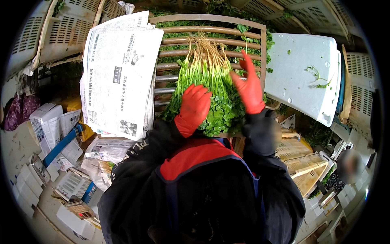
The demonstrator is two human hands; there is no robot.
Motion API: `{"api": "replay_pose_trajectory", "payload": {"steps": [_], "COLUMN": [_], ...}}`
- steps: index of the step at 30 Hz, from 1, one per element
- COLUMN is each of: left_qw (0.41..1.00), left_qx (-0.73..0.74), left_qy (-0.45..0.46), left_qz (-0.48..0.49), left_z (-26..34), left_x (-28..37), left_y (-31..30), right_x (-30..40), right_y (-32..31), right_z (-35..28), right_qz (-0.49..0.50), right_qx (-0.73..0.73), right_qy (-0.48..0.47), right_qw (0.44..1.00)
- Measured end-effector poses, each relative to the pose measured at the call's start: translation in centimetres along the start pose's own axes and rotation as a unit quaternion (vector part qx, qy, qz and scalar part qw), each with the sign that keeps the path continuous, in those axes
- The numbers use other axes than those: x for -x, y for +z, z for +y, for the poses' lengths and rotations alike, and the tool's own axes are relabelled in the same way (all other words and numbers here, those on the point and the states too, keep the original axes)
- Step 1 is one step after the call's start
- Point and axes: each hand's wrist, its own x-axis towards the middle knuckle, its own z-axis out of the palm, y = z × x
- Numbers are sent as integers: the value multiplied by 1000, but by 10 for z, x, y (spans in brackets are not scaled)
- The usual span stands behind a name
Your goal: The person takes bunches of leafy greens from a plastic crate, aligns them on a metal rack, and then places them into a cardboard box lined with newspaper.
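Observation:
A bunch of leafy green herbs [218, 91], which look like coriander or celery, lies on a slatted metal rack [167, 78]. Its tan roots point away from me and its leaves lie towards my body. My left hand [196, 106], in a red rubber glove, is over the left part of the bunch, back up. Its fingers are close together, and their tips are partly hidden. My right hand [249, 85], also red-gloved, is at the bunch's right side with fingers spread. A single leafy sprig [243, 30] is just beyond its fingertips; whether they touch is unclear.
Stacked newspaper sheets [118, 79] cover the rack's left side. At right is an upturned pale plastic tub [300, 70] with leaf scraps on it. Slotted plastic crates [68, 36] stand around. A calculator or scale [80, 210] is at lower left. Another person [347, 167] is at far right.

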Motion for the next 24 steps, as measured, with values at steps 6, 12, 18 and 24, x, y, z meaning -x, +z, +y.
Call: {"api": "replay_pose_trajectory", "payload": {"steps": [6, 12, 18, 24], "left_qw": [994, 993, 943, 956], "left_qx": [-70, -54, -124, -43], "left_qy": [9, -86, -308, -291], "left_qz": [-82, 59, -39, 8], "left_z": [22, 1, -59, -52], "left_x": [-6, -14, -1, -7], "left_y": [17, -27, -34, -15], "right_x": [12, 3, 3, 15], "right_y": [45, 11, 9, 50], "right_z": [21, 56, 51, 33], "right_qz": [9, -39, -75, -40], "right_qx": [183, -51, -17, 223], "right_qy": [-32, 147, 116, -60], "right_qw": [983, 987, 990, 972]}}
